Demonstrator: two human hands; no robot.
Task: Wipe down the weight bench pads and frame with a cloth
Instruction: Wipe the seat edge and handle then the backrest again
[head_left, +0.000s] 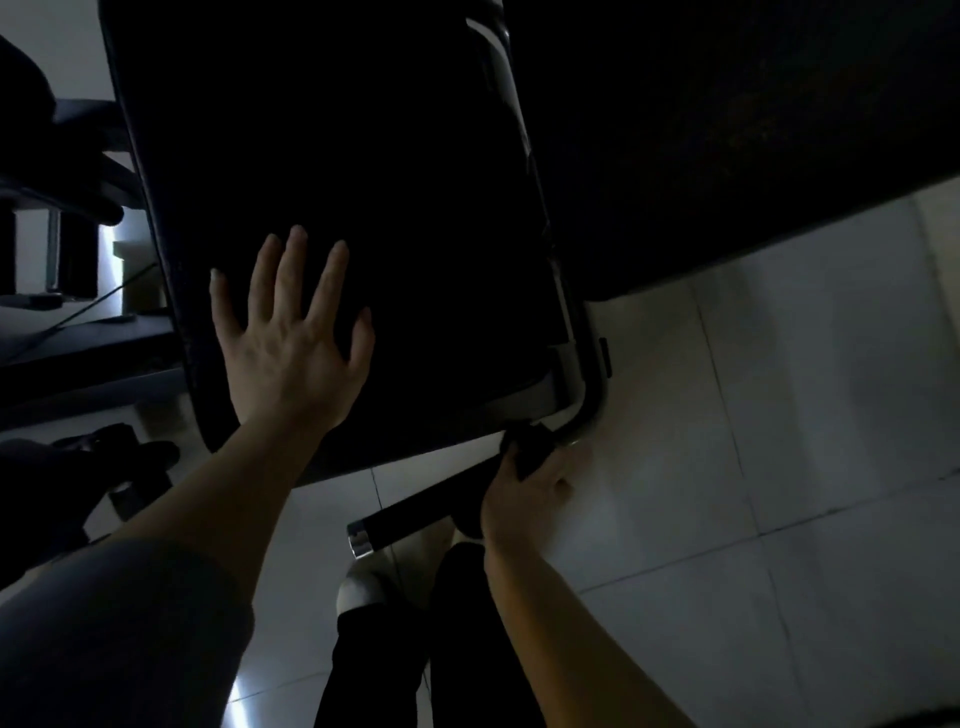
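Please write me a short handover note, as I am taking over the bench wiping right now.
Left hand: open, fingers spread, palm flat on the large black padded bench pad, bracing it.
Right hand: closed around a bunched dark cloth, pressed to the curved silver metal frame tube at the pad's near right corner.
A black foam-covered bar with a chrome end cap sticks out just below that corner.
Done: cannot tell from this dim view what is already wiped.
Left: finish the frame corner, then check the pads and the rest of the frame.
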